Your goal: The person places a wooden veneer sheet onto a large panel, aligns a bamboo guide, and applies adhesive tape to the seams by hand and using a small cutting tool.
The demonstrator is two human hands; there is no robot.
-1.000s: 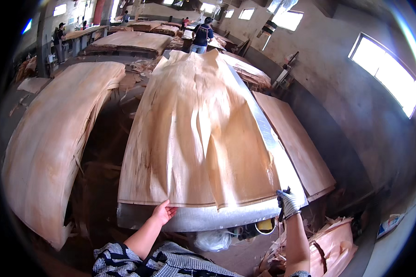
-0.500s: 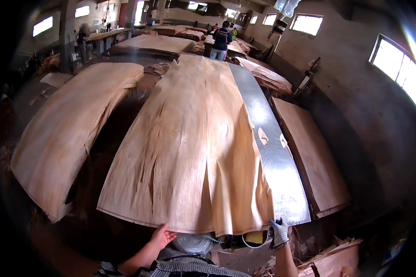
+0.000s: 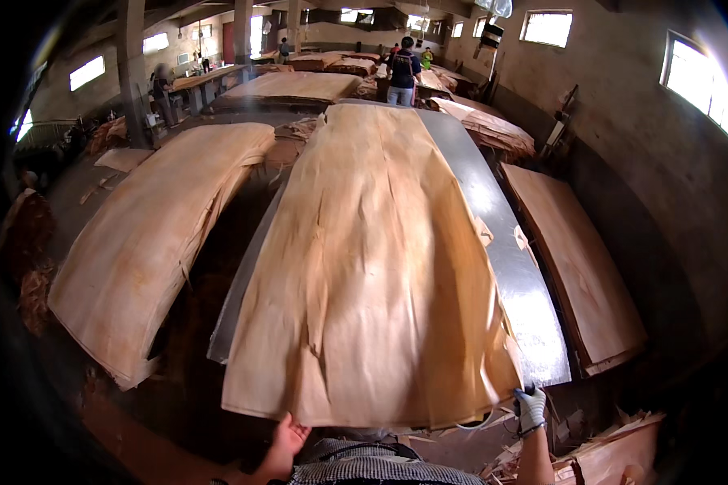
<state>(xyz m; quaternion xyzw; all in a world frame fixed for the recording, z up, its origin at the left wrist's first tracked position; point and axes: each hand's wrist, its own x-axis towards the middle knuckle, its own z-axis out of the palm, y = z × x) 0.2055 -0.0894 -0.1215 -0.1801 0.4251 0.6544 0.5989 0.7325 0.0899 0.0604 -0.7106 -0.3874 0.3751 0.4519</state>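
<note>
A long, wavy wood veneer sheet (image 3: 372,267) lies over a smooth grey metal tabletop (image 3: 534,311), its near edge hanging past the table end. Lengthwise splits and folds run along the sheet. My left hand (image 3: 291,436), bare, pinches the near edge left of the middle, some fingers hidden beneath. At the near right corner my right hand (image 3: 531,410), in a white and grey glove, grips the sheet with the fingers closed on its edge. Small veneer scraps (image 3: 521,238) rest on the metal, right of the sheet.
A veneer stack (image 3: 162,234) stands left across a dark gap, another stack (image 3: 578,267) to the right. Broken veneer offcuts (image 3: 615,453) pile up at lower right. A person (image 3: 403,73) stands beyond the table's far end, another (image 3: 163,95) at a bench far left.
The sheet's near part has shifted right and toward me, baring a metal strip along its left side. My left hand now grips the edge that it only touched before; the sheet's folds have changed.
</note>
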